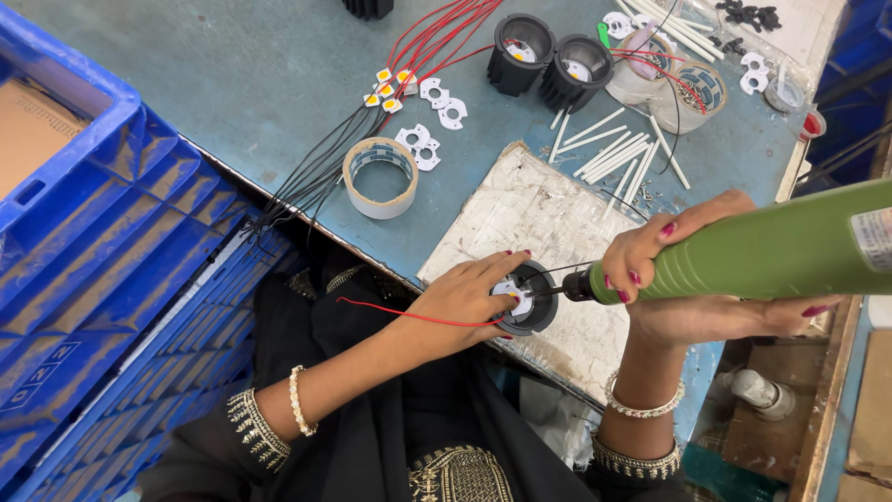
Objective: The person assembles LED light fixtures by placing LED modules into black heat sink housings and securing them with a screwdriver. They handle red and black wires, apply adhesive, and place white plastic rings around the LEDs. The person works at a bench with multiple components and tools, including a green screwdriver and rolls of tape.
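Note:
My left hand [462, 299] grips a round black finned housing [531, 316] that rests on a worn white board [520, 218]. Inside the housing sits a white holder with a small yellow chip. A red wire [409, 316] and a black wire run out of it. My right hand [692, 279] is wrapped around a green electric screwdriver [780, 249]. Its dark bit tip [557, 290] points left into the housing, right at the white holder.
Two more black housings [548, 63] stand at the back, with red and black wires [418, 46] leading to small yellow chips. White holders [437, 102], a tape roll [379, 175] and white sleeves [613, 149] lie on the blue-green table. Blue crates [102, 251] stand at the left.

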